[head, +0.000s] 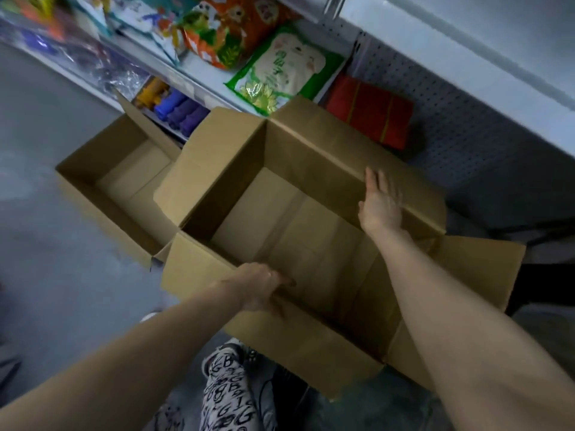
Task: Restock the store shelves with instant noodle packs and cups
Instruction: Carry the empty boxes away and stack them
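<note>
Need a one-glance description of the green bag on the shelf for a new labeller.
Start at the larger cardboard box, then look just past its far corner to the white shelf. The green bag lies flat there, an orange bag on its left and a red package on its right. It alone has a white middle, bright green border and yellow print.
</note>
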